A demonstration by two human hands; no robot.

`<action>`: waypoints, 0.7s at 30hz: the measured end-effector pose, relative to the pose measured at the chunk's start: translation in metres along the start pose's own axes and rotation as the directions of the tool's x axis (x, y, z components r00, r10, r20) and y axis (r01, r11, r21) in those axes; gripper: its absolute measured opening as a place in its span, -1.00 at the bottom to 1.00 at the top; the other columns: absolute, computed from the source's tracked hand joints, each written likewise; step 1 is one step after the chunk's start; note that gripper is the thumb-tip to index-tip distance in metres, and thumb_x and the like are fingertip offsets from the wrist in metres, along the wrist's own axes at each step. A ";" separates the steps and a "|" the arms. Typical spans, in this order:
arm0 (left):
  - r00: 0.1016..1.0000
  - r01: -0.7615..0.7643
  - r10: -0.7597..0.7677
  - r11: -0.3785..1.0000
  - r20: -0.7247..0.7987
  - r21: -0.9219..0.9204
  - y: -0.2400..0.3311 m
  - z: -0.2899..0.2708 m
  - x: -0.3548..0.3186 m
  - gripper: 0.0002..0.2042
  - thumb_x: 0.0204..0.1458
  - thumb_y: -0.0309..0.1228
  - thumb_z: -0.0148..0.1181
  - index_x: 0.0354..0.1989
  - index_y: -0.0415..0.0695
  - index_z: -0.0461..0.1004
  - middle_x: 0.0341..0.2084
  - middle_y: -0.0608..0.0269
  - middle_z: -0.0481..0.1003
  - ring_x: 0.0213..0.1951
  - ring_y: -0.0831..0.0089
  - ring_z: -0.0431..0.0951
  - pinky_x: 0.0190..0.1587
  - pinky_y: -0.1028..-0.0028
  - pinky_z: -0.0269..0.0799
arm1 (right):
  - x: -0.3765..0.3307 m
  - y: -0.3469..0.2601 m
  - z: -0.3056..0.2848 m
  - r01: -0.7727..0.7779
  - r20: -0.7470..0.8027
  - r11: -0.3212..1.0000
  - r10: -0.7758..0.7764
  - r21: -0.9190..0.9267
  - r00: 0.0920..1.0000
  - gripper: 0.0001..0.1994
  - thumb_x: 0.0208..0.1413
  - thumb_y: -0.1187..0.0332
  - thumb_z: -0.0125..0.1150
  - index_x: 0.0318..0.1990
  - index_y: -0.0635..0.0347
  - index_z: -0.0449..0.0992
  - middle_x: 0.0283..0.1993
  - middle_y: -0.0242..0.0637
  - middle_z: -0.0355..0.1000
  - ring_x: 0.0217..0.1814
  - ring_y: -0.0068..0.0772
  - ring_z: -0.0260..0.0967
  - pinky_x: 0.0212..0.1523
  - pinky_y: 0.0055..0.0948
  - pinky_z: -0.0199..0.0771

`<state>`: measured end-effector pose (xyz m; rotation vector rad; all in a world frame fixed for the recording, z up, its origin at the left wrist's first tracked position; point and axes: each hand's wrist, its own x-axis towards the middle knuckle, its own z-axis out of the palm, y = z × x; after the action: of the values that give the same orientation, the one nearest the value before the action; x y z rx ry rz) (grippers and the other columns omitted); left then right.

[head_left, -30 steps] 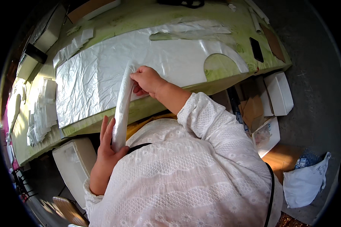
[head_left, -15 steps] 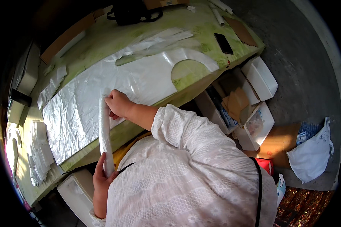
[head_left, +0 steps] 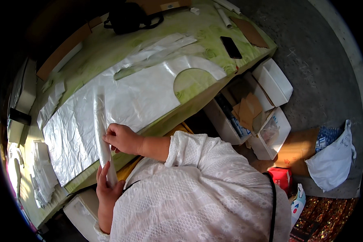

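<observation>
roll [head_left: 99, 121] in hands [head_left: 123, 139] | over near table edge [head_left: 160, 125] | green cloth [head_left: 113, 49] beyond film [head_left: 139, 97]

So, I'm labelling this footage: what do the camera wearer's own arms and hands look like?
The left hand and right hand are ungloved, no watch visible. The right sleeve is white with a diamond-patterned texture, bunched at its end. Only a bit of the left sleeve, also white, shows.

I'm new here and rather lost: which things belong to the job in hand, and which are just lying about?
In the job:
long plastic strip, held by the left hand and right hand
plastic sheet on the table, probably

Apparently lying about:
black phone
black bag
red box
white bag
</observation>
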<state>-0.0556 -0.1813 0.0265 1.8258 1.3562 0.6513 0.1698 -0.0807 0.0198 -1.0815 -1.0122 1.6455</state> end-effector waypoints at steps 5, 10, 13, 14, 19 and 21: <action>0.998 -0.053 0.047 0.989 -0.052 -0.139 0.010 0.008 0.007 -0.22 -0.06 -0.72 0.27 0.43 -0.09 0.25 0.48 0.00 0.07 0.32 0.36 0.31 0.25 0.39 0.31 | 0.007 0.005 -0.005 0.037 -0.004 0.998 -0.037 0.053 0.999 -0.77 0.36 0.24 0.16 -0.24 0.21 0.36 -0.32 -0.32 0.48 -0.37 -0.53 0.48 -0.42 -0.47 0.60; 0.999 0.029 -0.034 0.987 -0.031 -0.160 0.007 0.008 0.007 -0.24 -0.02 -0.78 0.17 0.44 -0.08 0.23 0.49 0.01 0.04 0.36 0.34 0.27 0.27 0.39 0.29 | 0.009 0.005 -0.004 0.015 0.001 0.999 -0.015 0.046 1.000 -0.76 0.35 0.23 0.18 -0.12 0.21 0.34 -0.23 -0.27 0.48 -0.27 -0.49 0.50 -0.39 -0.44 0.62; 0.996 0.061 -0.070 0.989 -0.062 -0.138 0.020 0.008 0.017 -0.25 0.00 -0.81 0.10 0.45 -0.11 0.21 0.50 0.02 0.02 0.32 0.35 0.32 0.23 0.41 0.33 | -0.005 -0.003 0.000 0.005 -0.001 1.000 -0.005 0.000 1.000 -0.64 0.33 0.21 0.21 0.10 0.24 0.31 -0.12 -0.24 0.46 -0.13 -0.45 0.49 -0.32 -0.42 0.62; 0.991 0.092 -0.111 0.972 -0.074 -0.214 0.027 0.009 0.021 -0.27 0.00 -0.80 0.12 0.43 -0.13 0.23 0.49 0.01 0.03 0.34 0.33 0.31 0.25 0.40 0.32 | -0.005 0.001 0.001 -0.022 0.082 0.999 0.020 0.026 0.996 -0.55 0.32 0.22 0.22 0.20 0.25 0.25 -0.08 -0.23 0.46 -0.07 -0.44 0.47 -0.28 -0.41 0.61; 0.988 0.081 -0.127 0.907 -0.086 -0.412 0.036 0.013 0.038 -0.31 0.02 -0.76 0.13 0.42 -0.20 0.24 0.48 0.02 0.04 0.35 0.30 0.30 0.32 0.37 0.28 | -0.012 0.006 0.005 -0.138 0.316 0.979 0.084 0.151 0.945 -0.55 0.40 0.07 0.08 0.22 0.22 0.34 0.01 -0.28 0.47 0.00 -0.42 0.46 -0.11 -0.38 0.57; 0.989 0.064 -0.115 0.892 -0.089 -0.448 0.035 0.017 0.041 -0.29 0.02 -0.76 0.14 0.43 -0.20 0.21 0.47 0.05 0.05 0.34 0.31 0.30 0.33 0.37 0.27 | -0.013 0.005 0.004 -0.092 0.291 0.986 0.049 0.137 0.956 -0.57 0.43 0.02 0.00 0.16 0.20 0.40 -0.01 -0.31 0.47 0.01 -0.42 0.46 -0.06 -0.36 0.57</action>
<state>-0.0103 -0.1522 0.0434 1.3676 1.2304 0.9416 0.1679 -0.0948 0.0189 -0.8024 -1.0231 1.9442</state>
